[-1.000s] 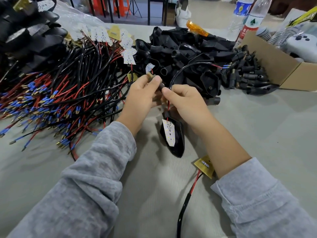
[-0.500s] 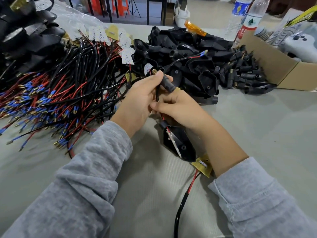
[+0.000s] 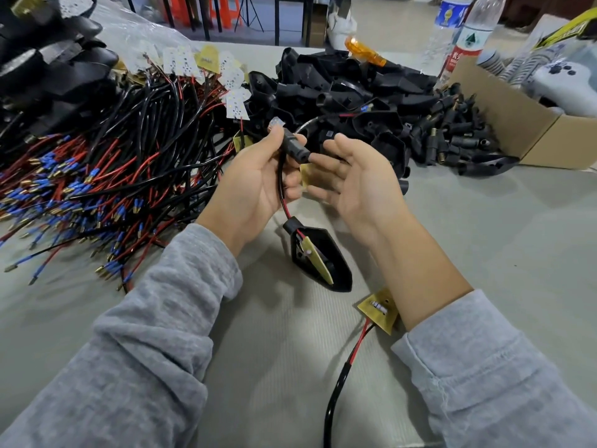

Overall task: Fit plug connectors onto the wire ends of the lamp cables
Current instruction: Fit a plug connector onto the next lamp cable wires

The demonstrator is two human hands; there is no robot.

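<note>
Grey sleeves (image 3: 151, 334) come in from the bottom corners, forearms angled toward the centre. Nearest on the table (image 3: 484, 253): a loose cable with a small yellow board (image 3: 378, 310), just beside the right wrist. Beyond it a black lamp housing (image 3: 323, 257) hangs from a red-black cable (image 3: 281, 189), low over the table; can't tell if it touches. Left hand (image 3: 255, 182) palm up, thumb and fingers curled round the black plug connector (image 3: 295, 147) on that cable. Right hand (image 3: 355, 176) just beside it, palm facing left, fingers spread and relaxed, holding nothing; fingertips near the connector's end. Hands close but apart. Farther left: pile of red and black cables (image 3: 97, 176) with blue-tipped ends. Behind the hands: heap of black housings (image 3: 349, 85), loose plug connectors (image 3: 458, 137), a cardboard box (image 3: 504, 118), two bottles (image 3: 458, 30).
</note>
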